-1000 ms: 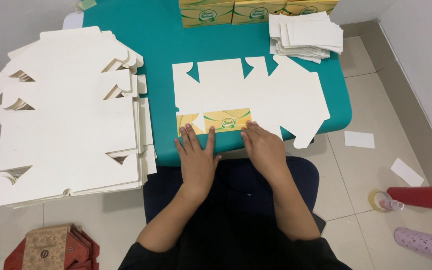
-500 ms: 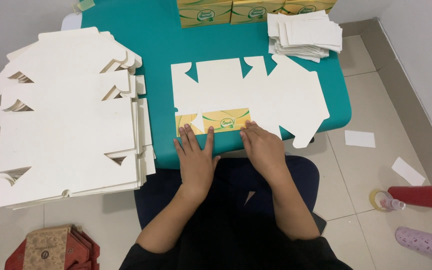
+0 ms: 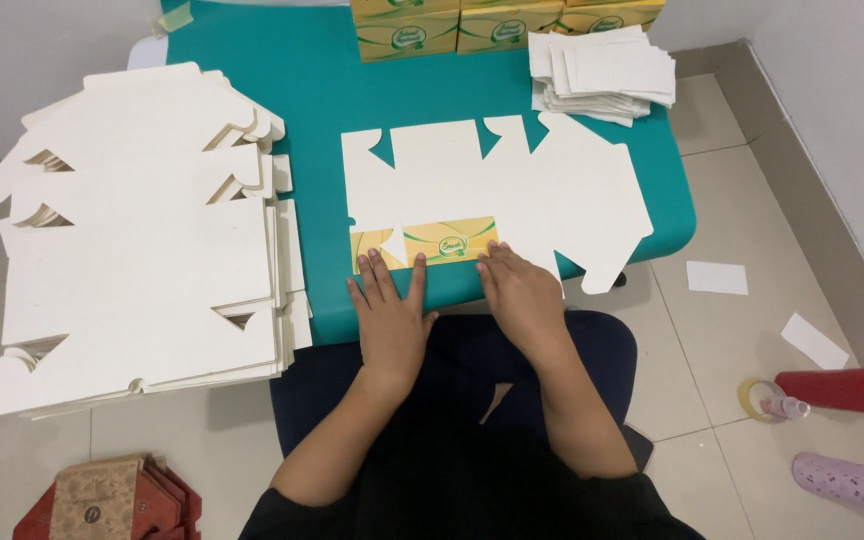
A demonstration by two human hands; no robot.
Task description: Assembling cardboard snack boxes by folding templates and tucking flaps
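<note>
So that's one flat carton blank (image 3: pixel 512 190) spread on the desk (image 3: pixel 302 90), two stacks of blanks: a big one (image 3: pixel 142 240) and a small one (image 3: pixel 602 70). Three made-up yellow-green boxes (image 3: pixel 507 22) along the back. Floor: two paper scraps (image 3: pixel 717 277), one tape roll (image 3: pixel 755 398), one red bottle (image 3: pixel 847 390).

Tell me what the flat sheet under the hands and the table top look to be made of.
Flat die-cut sheet: looks like thin cardboard, matte white on the upturned side, with a folded-over flap printed yellow and green, slightly glossy. Table top: smooth teal surface, probably laminate or plastic; the look leaves it open. The left hand and the right hand press flat on the flap.
</note>
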